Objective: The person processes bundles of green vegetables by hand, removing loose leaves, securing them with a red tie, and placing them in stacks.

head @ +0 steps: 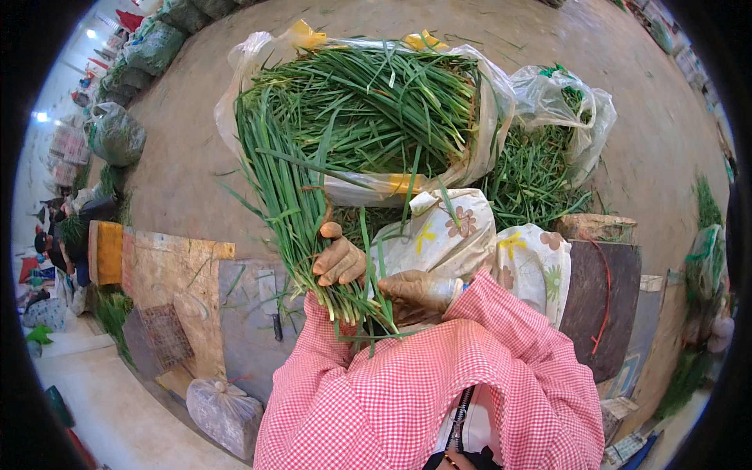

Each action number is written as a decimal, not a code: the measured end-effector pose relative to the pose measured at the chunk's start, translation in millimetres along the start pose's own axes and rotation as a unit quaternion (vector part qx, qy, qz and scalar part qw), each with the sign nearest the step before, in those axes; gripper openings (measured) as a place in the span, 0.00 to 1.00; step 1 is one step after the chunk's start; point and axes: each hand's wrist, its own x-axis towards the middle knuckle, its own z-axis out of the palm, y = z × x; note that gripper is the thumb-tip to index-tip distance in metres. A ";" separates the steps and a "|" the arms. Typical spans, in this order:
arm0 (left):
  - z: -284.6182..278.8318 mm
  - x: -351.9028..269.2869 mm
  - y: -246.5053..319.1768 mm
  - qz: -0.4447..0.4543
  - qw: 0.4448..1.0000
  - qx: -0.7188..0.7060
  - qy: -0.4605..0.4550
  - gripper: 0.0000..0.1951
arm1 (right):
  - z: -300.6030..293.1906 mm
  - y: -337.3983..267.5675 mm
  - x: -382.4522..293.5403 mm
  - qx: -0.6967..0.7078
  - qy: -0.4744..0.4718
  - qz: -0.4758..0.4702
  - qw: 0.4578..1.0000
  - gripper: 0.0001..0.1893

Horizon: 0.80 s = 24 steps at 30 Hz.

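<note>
My left hand [341, 258], in a soil-stained glove, grips a thick bunch of garlic chives [288, 194] near its pale stem ends. The leaves point away from me, over the left rim of a plastic-lined bag. My right hand [417, 291], also in a dirty glove, is beside the stem ends with its fingertips at a few stray stalks [380, 264]. Whether it pinches them is hidden. Beyond my hands, the clear plastic bag [490, 135] is heaped with more chives [364, 106]. My knees are under a flower-patterned cover [446, 235].
A cleaver-like knife [268, 299] lies on the grey board [247, 346] at left. Loose leaf trimmings [534, 176] are piled at right by another clear bag [564, 100]. A tied plastic bag [223, 414] sits at lower left. A red cord [605, 294] lies across a dark board [581, 282].
</note>
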 end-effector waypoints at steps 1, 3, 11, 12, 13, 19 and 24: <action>4.1 4.2 -0.6 0.000 1.000 0.003 0.007 0.24 | 6.2 1.0 -1.0 0.046 0.000 -0.023 0.999 0.23; 4.9 12.5 -1.5 -0.003 1.000 0.006 0.022 0.22 | 9.4 -3.3 -6.3 0.017 0.023 -0.114 0.993 0.19; -32.3 32.7 7.5 -0.040 0.999 0.010 -0.017 0.28 | 14.4 -15.1 -39.2 -0.030 0.059 -0.233 0.970 0.17; -36.0 34.1 6.9 -0.045 0.999 0.013 -0.004 0.28 | 7.7 -12.3 -44.2 -0.048 0.049 -0.194 0.978 0.18; -40.5 36.3 5.4 -0.050 0.999 0.014 0.009 0.27 | 2.2 -8.8 -47.0 -0.066 0.041 -0.155 0.985 0.18; -44.2 36.9 -7.4 0.011 0.981 0.131 0.143 0.31 | -20.2 -26.7 -137.9 -0.010 0.215 -0.232 0.949 0.16; -47.3 29.7 -21.6 -0.016 0.960 0.133 0.246 0.42 | -46.0 -35.2 -177.3 0.071 0.431 -0.571 0.696 0.17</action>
